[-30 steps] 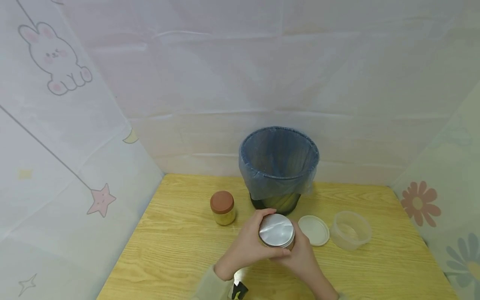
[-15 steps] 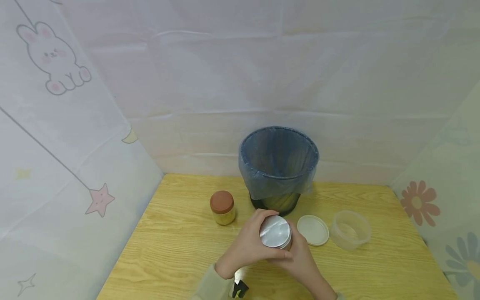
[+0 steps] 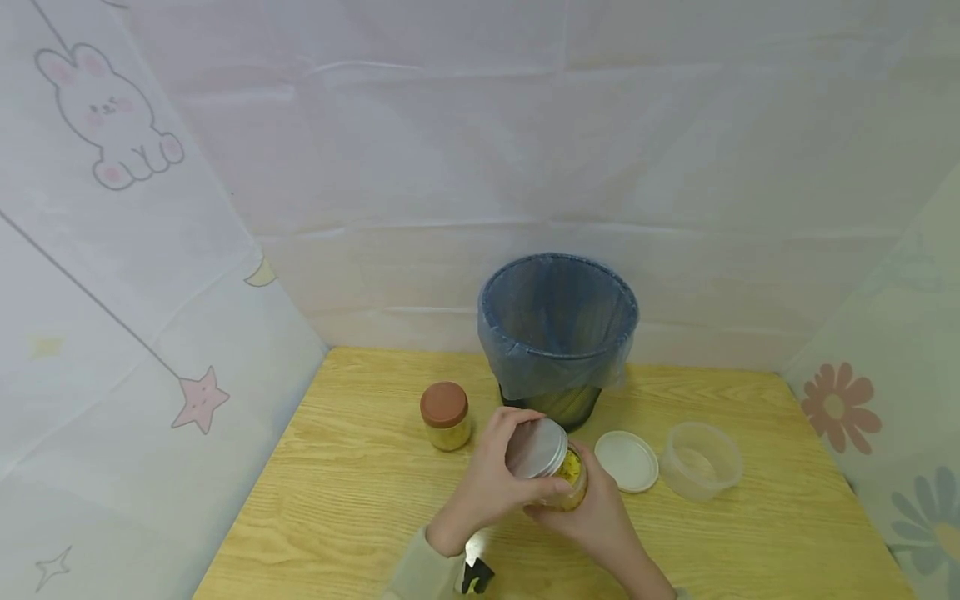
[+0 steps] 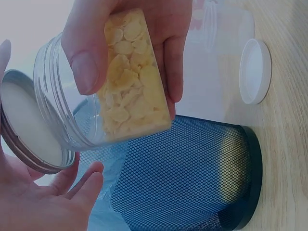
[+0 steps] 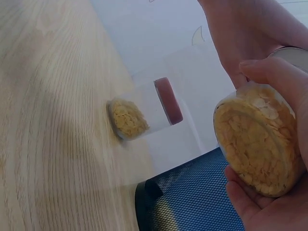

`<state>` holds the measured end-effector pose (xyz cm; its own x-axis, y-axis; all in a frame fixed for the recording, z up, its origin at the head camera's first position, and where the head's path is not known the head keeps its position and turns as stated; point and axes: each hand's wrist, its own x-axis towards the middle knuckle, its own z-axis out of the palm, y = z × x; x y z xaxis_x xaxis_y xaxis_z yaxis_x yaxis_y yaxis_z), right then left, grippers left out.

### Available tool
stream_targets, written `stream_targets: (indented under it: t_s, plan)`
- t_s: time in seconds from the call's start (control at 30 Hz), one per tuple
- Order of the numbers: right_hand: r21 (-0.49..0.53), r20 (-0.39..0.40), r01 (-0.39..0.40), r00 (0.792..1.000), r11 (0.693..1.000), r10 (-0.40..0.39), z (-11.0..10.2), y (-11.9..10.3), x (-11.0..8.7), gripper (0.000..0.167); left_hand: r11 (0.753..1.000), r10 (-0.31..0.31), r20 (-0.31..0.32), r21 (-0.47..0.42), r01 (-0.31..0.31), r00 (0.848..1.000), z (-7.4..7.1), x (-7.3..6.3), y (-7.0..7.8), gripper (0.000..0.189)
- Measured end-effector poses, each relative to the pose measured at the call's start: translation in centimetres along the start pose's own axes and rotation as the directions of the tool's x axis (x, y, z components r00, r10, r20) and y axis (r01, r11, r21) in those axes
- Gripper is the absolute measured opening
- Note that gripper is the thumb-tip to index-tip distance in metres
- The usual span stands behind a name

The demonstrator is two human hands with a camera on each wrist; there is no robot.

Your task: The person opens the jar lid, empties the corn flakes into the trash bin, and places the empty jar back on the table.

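Observation:
My left hand (image 3: pixel 487 483) holds a silver screw lid (image 3: pixel 534 448) by its edge, with the thumb at the front and fingers behind. In the left wrist view the lid (image 4: pixel 31 127) is tilted off the threaded mouth, its pale inside showing. My right hand (image 3: pixel 594 510) grips a clear jar (image 4: pixel 127 82) partly filled with yellow flakes, like cornflakes, its thumb along one side and fingers round the other. Seen from the right wrist, the round jar base (image 5: pixel 252 151) faces the camera, raised off the table. The lid covers part of the jar's mouth from above.
A mesh waste bin (image 3: pixel 553 379) with a bluish liner stands just beyond my hands. To its left is a brown-lidded jar (image 3: pixel 446 417) of flakes. On the right lie a white lid (image 3: pixel 627 461) and a clear plastic tub (image 3: pixel 686 482). Printed sheets surround the table.
The lid was level on top of the jar; now it is lifted off and shifted left with my left hand, tilting, and the yellow flakes show. My right hand stays nearly in place.

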<state>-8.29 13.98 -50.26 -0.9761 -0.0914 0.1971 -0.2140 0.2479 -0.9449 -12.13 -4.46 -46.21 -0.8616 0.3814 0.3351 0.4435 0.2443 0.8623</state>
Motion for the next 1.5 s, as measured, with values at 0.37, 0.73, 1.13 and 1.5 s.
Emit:
stream_targets:
  t_s: [0.37, 0.73, 1.13, 1.5]
  plan:
    - [-0.053, -0.057, -0.03, 0.998, 0.998, 0.027, -0.4, -0.1, 0.3, 0.088, 0.997, 0.065, -0.071, -0.029, -0.067, 0.995, -0.3, -0.3, -0.7, 0.052]
    - [-0.151, -0.1, 0.025, 0.994, 0.988, -0.04, -1.6, -0.2, 0.8, 0.091, 0.998, -0.045, -0.095, -0.048, 0.041, 0.994, -0.7, -0.7, -0.9, 0.062]
    - [-0.147, -0.139, 0.0, 0.99, 0.989, -0.021, -3.3, -0.9, 1.4, 0.097, 0.989, -0.141, -0.112, -0.054, 0.135, 0.984, -0.7, -1.1, -1.2, 0.083]
    - [-0.155, -0.222, 0.058, 0.971, 0.986, -0.092, -5.8, -1.8, 3.0, 0.096, 0.988, -0.152, -0.086, -0.035, 0.15, 0.985, -0.8, -1.4, -1.6, 0.086]
